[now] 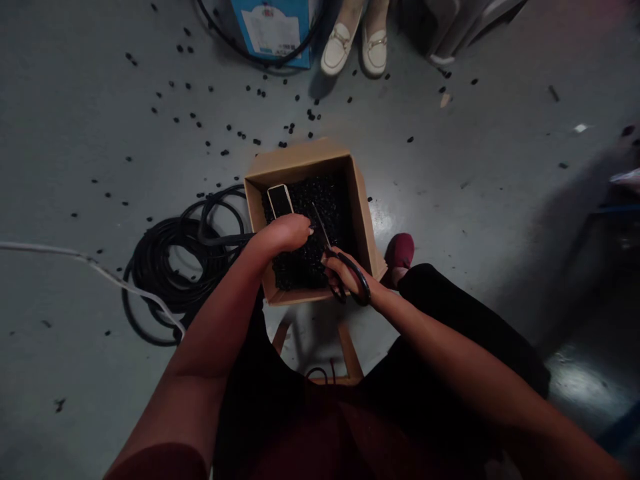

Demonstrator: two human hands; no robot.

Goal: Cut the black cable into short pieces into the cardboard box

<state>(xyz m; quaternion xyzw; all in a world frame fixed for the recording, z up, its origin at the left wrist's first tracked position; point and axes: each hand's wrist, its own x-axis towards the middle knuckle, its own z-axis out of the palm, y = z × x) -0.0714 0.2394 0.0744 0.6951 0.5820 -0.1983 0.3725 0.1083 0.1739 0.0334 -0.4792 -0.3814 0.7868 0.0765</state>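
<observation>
My left hand (294,232) is closed over the open cardboard box (361,207), gripping a black hose (235,239) that runs in from the left under my wrist. A small tip of the hose seems to stick out by my fingertips. In my right hand (345,268) are scissors (323,229) with black handles, their blades pointing up and left near my left fingertips. Small cut black pieces (327,193) fill much of the box. A phone (281,201) with a light edge lies on them, partly hidden by my left hand.
A coil of black hose (145,267) lies on the floor to the left, with a pale cable (125,283) crossing it. Black bits are scattered over the floor. Beyond the box are another person's white shoes (337,48), a blue carton (273,33) and a grey chair (450,30).
</observation>
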